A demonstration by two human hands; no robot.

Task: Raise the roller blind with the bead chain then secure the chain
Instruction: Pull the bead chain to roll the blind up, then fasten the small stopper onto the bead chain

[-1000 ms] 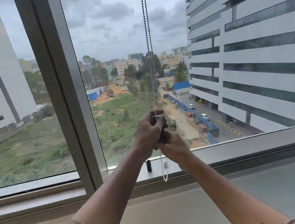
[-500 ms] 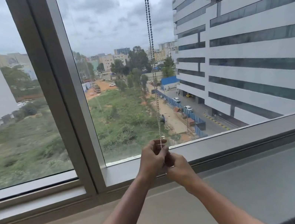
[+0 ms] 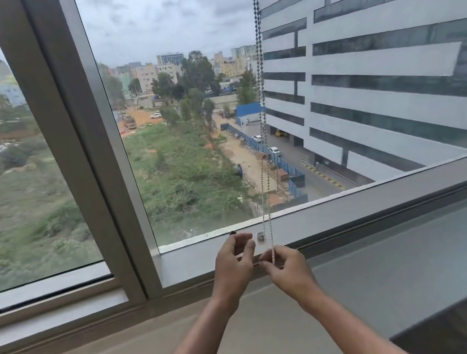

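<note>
A bead chain (image 3: 260,79) hangs as a doubled loop from above the top edge down to the lower window frame. My right hand (image 3: 288,272) pinches the chain's bottom end between thumb and fingers. My left hand (image 3: 233,265) is right beside it, fingers curled, and seems to hold the same loop end. A small grey chain clip (image 3: 260,236) sits on the lower frame just above my hands, with a small dark knob (image 3: 232,233) to its left. The roller blind itself is out of view above the frame.
A thick vertical window mullion (image 3: 81,140) stands to the left of my hands. The lower window frame (image 3: 384,201) and a wide sill (image 3: 396,273) run along below the glass. Outside are buildings and open ground.
Both hands have gone down with the chain end from mid-pane height to the lower frame. They were clasped together and are now slightly apart. The view has shifted left and downward.
</note>
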